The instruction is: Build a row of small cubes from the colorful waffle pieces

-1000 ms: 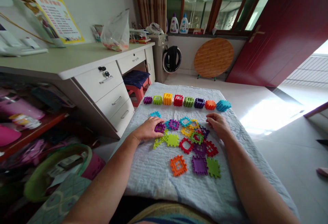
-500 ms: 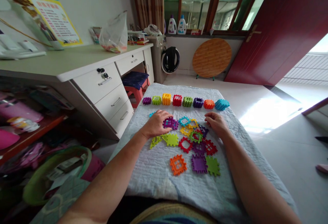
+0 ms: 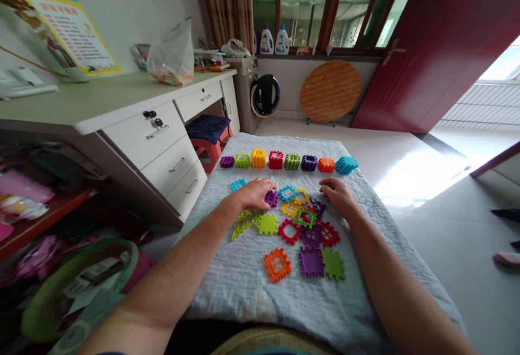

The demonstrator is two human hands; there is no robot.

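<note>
My left hand [image 3: 257, 194] is closed around a purple toothed piece [image 3: 271, 198] at the left of a spread of flat pieces. Over the cloth to the right, my right hand [image 3: 336, 191] has its fingers bent together; whether anything is between them is too small to tell. Between the hands lie a light blue piece [image 3: 287, 192], yellow pieces [image 3: 290, 208] and a green frame [image 3: 306, 217]. Nearer me are an orange window piece [image 3: 278, 264], a purple square [image 3: 311, 261] and a green square [image 3: 333, 264]. A lime square [image 3: 268, 224] lies below my left hand.
A row of small coloured cubes, with a red one [image 3: 275, 160] among them, stands across the far part of the cloth-covered table [image 3: 235, 284]. A white desk [image 3: 134, 100] is at the left, and a stool [image 3: 209, 129] sits partly under it.
My left hand has moved over the purple piece, covering more of it and uncovering the light blue piece at the left. The whole view has shifted slightly.
</note>
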